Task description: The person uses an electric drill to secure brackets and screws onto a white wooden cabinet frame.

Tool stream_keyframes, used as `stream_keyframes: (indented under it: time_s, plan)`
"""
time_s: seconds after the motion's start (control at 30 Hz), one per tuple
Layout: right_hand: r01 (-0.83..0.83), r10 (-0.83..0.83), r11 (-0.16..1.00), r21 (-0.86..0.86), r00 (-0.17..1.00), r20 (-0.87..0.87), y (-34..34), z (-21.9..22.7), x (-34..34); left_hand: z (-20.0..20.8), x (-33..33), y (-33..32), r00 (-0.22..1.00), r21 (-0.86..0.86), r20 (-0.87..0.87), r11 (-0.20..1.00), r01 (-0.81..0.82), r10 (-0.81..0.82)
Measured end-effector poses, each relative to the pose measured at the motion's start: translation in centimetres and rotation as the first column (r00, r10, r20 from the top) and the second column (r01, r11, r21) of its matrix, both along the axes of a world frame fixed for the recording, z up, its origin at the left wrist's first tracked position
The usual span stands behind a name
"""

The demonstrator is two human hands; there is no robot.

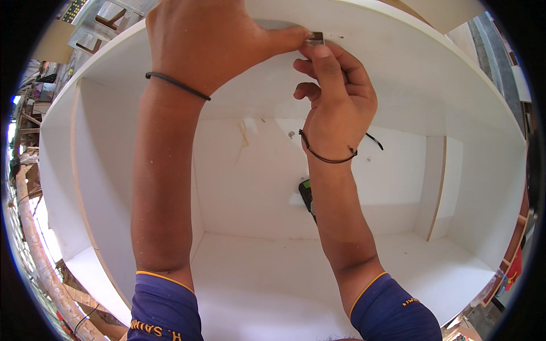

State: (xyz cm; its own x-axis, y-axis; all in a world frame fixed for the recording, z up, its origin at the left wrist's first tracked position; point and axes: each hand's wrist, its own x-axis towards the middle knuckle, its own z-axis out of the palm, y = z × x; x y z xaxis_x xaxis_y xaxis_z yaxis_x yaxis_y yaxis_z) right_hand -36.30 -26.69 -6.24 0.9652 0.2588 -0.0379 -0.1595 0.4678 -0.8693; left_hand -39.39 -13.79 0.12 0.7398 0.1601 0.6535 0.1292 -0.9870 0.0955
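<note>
Head view. 2 bare hands meet at 1 small metal piece (316, 37), which appears to sit against the upper white panel (409, 68) of an open cabinet (364, 267). The left hand (207, 31) reaches it from the left: its thumb lies level and the tip touches, or nearly touches, the piece's left end; its other fingers are out of view, so its full grip cannot be told. The right hand (341, 94), directly below, appears to pinch the piece between thumb and finger at its lower edge. Both are thus about equally near. The visible long axis seems to run left to right, though fingertips cover part of it. A small mark (341, 37) on the panel lies just beside the piece, to its right.
</note>
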Motion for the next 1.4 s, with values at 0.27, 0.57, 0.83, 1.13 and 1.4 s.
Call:
stream_keyframes:
  time_s: [0.27, 0.57, 0.83, 1.13, 1.4]
  plan:
    - [0.003, -0.004, 0.999, 0.045, 1.0, 0.019, -0.2, -0.6, 0.2, 0.4, -0.2, -0.3, 0.999, -0.004, 0.028, 0.999, 0.039, -0.039]
    - [-0.005, 0.004, 1.0, 0.008, 0.999, 0.054, 0.2, -0.1, 0.0, 0.6, -1.1, 0.8, 1.0, 0.033, -0.009, 0.999, 0.003, -0.003]
    - [-0.118, 0.132, 0.984, 0.133, 0.987, -0.097, -0.1, -0.4, 0.5, 0.9, -1.0, 1.1, 0.986, -0.176, -0.013, 0.971, 0.159, -0.164]
    - [-0.141, 0.154, 0.981, 0.135, 0.984, -0.089, -0.1, 0.0, 0.2, 0.3, -1.1, 2.0, 0.995, -0.023, -0.015, 0.995, 0.102, -0.102]
    - [-0.084, 0.085, 0.996, -0.032, 0.996, 0.029, 0.0, 0.0, 0.2, 0.6, -1.2, 1.8, 0.982, -0.138, 0.0, 0.973, 0.186, -0.187]
